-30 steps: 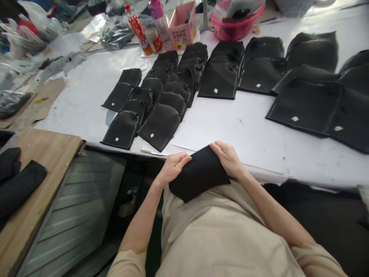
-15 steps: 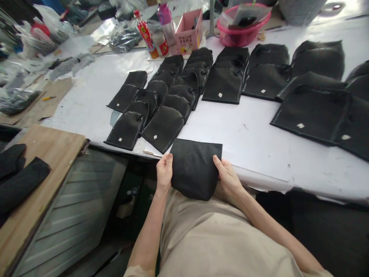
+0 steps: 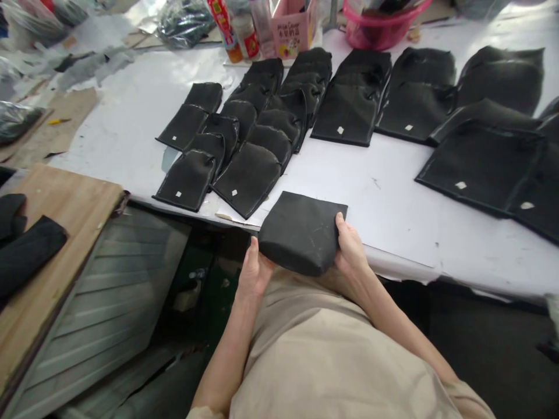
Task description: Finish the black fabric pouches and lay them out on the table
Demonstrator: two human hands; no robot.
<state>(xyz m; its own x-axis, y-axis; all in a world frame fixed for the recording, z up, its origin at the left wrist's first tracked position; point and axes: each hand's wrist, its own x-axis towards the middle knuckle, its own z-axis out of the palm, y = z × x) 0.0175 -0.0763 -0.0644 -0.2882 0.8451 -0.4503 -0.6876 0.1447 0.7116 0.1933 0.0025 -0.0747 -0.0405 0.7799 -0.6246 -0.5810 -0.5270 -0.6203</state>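
Observation:
A black, leather-like flat pouch (image 3: pixel 303 233) is held in front of my body at the table's front edge, its rounded end toward me. My right hand (image 3: pixel 351 247) grips its right side, thumb on top and fingers beneath. At the lower left corner, my left hand (image 3: pixel 254 269) holds it with the thumb up along the edge and the fingers partly hidden underneath. Just beyond lie overlapping rows of similar black pouches (image 3: pixel 248 177), several with a small white mark near the straight edge. A larger black pouch (image 3: pixel 478 166) lies to the right.
The white-covered table (image 3: pixel 393 203) stretches across the view. At the back stand a red-labelled bottle (image 3: pixel 223 26), a pink box (image 3: pixel 290 35) and a pink basin (image 3: pixel 379 29). On the left is a wooden board (image 3: pixel 65 215) with black pieces (image 3: pixel 32 256) on it.
The pouch has tilted and turned, its left side now lower and its rounded end nearer the left hand. My left hand has shifted from the side edge to the lower corner. The view has moved slightly.

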